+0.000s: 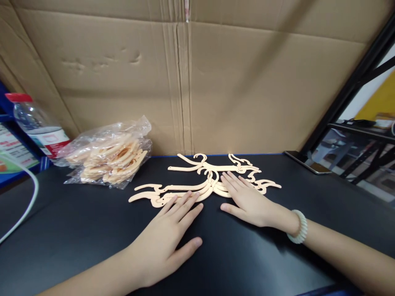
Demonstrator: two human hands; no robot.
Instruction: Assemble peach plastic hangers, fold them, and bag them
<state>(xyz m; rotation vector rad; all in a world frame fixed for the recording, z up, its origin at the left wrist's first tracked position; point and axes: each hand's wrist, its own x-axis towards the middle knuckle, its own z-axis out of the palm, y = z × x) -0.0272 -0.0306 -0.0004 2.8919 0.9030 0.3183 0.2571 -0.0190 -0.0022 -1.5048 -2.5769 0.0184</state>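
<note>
Gripping nothing, left hand [165,236] and right hand [251,203] lie open along the near side of peach hangers [185,188]; a sideways push could tangle them where they overlap.

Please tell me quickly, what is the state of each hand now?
Left hand: open, palm down, fingertips at the peach hangers, no grip visible.
Right hand: open, fingers over the hangers, no grip visible.

Smooth plastic hangers [212,186], glossy crinkled plastic bag [140,126], matt creased cardboard [247,94].
</note>
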